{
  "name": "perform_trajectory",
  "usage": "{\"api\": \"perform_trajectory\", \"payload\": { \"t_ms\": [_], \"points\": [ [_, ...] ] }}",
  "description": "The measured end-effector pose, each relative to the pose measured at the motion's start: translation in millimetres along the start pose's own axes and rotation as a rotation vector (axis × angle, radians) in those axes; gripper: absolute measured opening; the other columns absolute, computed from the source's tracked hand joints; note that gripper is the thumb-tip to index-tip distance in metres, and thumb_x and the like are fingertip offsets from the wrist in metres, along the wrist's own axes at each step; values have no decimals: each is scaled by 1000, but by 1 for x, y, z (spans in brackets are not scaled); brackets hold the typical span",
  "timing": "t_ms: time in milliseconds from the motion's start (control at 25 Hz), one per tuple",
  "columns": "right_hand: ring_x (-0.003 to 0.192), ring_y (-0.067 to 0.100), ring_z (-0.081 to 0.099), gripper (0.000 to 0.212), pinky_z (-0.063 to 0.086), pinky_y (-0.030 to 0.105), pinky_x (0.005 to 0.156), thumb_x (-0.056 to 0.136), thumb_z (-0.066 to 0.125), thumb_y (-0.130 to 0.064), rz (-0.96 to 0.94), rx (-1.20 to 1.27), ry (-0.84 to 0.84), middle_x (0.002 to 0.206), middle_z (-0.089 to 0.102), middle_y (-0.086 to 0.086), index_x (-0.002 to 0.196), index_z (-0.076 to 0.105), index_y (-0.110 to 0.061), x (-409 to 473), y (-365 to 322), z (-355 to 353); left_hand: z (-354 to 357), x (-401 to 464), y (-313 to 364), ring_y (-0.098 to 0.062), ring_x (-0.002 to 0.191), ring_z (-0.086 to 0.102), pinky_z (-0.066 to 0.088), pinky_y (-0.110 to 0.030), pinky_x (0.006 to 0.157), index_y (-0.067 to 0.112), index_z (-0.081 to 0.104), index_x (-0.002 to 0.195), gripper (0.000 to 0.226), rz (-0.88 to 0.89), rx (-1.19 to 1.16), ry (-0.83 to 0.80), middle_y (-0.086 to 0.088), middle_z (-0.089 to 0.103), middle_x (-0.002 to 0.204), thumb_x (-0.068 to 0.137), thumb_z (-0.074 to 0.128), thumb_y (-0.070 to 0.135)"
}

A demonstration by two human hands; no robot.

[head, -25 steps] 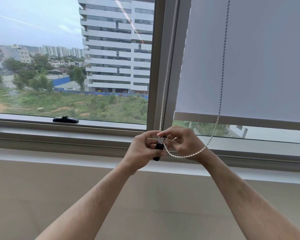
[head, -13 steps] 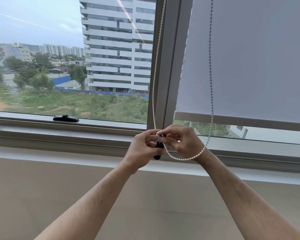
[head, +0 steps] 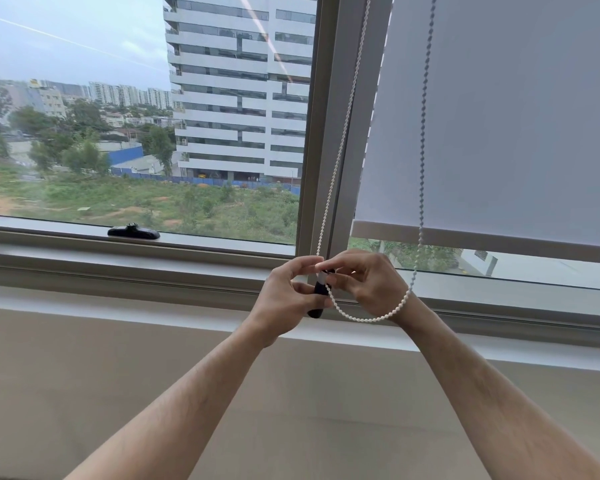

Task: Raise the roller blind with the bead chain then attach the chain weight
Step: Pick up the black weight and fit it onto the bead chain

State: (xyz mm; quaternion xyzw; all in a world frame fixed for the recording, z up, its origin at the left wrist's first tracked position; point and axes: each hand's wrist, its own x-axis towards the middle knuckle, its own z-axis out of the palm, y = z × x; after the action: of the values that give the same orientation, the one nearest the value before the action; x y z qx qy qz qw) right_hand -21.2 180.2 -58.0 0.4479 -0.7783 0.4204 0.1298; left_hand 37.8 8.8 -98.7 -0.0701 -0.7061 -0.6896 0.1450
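A white bead chain hangs in a loop from above; its bottom curve droops under my right wrist. A small black chain weight with a white top stands upright between my hands. My left hand grips the black weight. My right hand pinches the chain at the weight's white top. The grey roller blind covers the right pane, its bottom bar a little above the sill.
A window frame post runs up behind the chain. A black window handle lies on the left pane's lower frame. The sill ledge runs across below the hands, with a beige wall under it.
The view has shifted slightly, so the chain strands sit further left at the top. Both hands stay together on the weight and chain with only small finger movements.
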Motion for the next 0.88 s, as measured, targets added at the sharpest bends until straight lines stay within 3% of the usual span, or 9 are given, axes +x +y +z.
{"api": "perform_trajectory", "payload": {
  "t_ms": [160, 280, 480, 640, 720, 880],
  "points": [
    [85, 23, 72, 21, 58, 39, 77, 84, 75, -6, 12, -1, -4, 97, 75, 7, 103, 78, -14, 1, 2, -1, -2, 2, 0, -20, 76, 72, 62, -51, 71, 26, 64, 116, 64, 4, 35, 16, -3, 64, 113, 63, 85, -2],
    [85, 20, 72, 20, 58, 36, 77, 84, 76, -7, 25, -15, -5, 95, 76, 5, 103, 78, -15, 3, 2, -2, -1, 3, 0, -14, 73, 72, 63, -46, 65, 26, 62, 103, 54, 4, 50, 47, -6, 63, 99, 63, 86, 1],
    [81, 6, 69, 21, 55, 19, 74, 85, 75, -6, 30, -14, -26, 90, 73, -6, 103, 78, -16, 5, 1, -4, 0, 4, -1, -19, 75, 72, 62, -51, 65, 18, 60, 95, 47, -19, 20, 70, -6, 74, 81, 60, 86, 2],
    [81, -9, 67, 21, 53, 15, 77, 86, 73, -7, 46, -36, -28, 87, 72, -18, 103, 79, -17, 6, 0, -6, 0, 5, 0, -14, 66, 73, 63, -42, 59, 9, 61, 93, 40, -27, 5, 58, -1, 77, 72, 64, 84, -5],
    [82, -7, 69, 20, 55, 18, 79, 85, 74, -8, 49, -25, -16, 87, 73, -15, 103, 79, -16, 7, 0, -6, -1, 6, 2, -15, 62, 72, 61, -35, 56, 6, 60, 96, 40, -34, -16, 49, -4, 78, 72, 66, 83, -6],
    [78, -8, 70, 21, 52, 10, 74, 81, 78, -3, 53, -1, -23, 83, 73, -15, 99, 79, -14, 7, 0, -4, -2, 4, 3, -18, 60, 69, 59, -33, 57, 5, 58, 99, 39, -49, -60, 39, -9, 79, 77, 70, 82, -6]
  ]
}}
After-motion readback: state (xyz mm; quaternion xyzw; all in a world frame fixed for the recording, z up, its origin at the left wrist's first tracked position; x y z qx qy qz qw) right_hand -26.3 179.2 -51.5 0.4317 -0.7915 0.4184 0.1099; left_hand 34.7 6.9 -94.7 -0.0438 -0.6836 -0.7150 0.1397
